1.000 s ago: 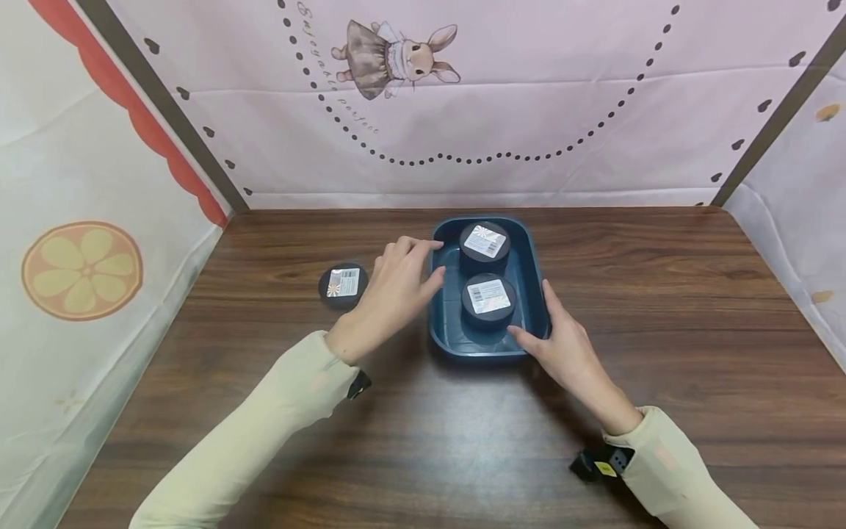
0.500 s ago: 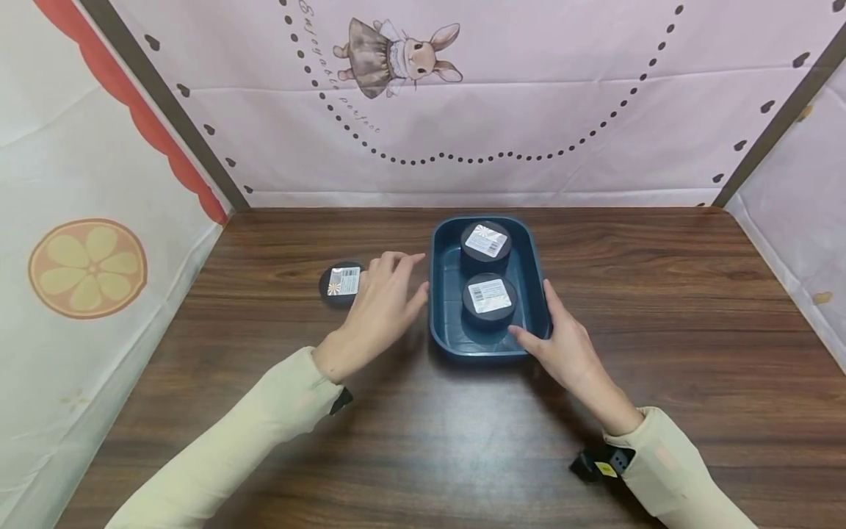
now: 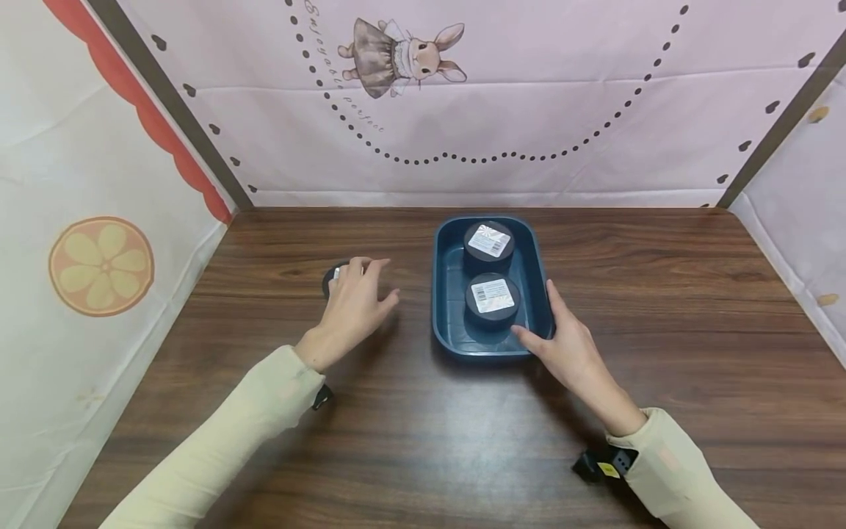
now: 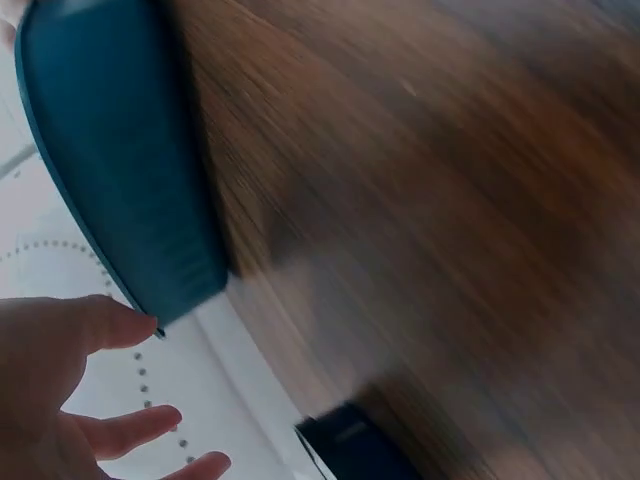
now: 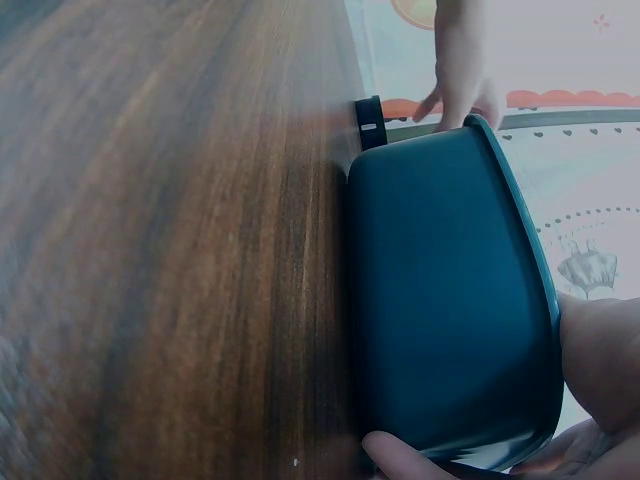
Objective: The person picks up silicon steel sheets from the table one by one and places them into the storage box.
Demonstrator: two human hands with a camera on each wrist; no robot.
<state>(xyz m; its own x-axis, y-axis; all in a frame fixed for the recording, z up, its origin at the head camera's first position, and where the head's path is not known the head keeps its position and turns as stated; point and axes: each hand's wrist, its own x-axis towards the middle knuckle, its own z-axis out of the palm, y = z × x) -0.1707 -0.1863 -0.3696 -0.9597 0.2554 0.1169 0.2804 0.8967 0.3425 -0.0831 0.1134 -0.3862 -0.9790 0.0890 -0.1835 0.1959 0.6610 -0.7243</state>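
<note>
In the head view, a blue plastic bin sits on the wooden table, with two black round tubs in it, a far one and a near one, each with a white and silver barcode label. My right hand grips the bin's near right corner, thumb over the rim and fingers along the outer wall. Left of the bin, my left hand hovers, fingers spread, over a third black tub and hides most of it. That tub's dark side shows low in the left wrist view.
The brown wooden table runs back to a pink-white cloth wall printed with a rabbit. Another cloth wall stands along the left edge, one more at the right. Black wrist devices sit at the cuffs.
My left hand has moved left, away from the bin's left rim to over the third tub. The right hand keeps its hold on the bin, which stays in place.
</note>
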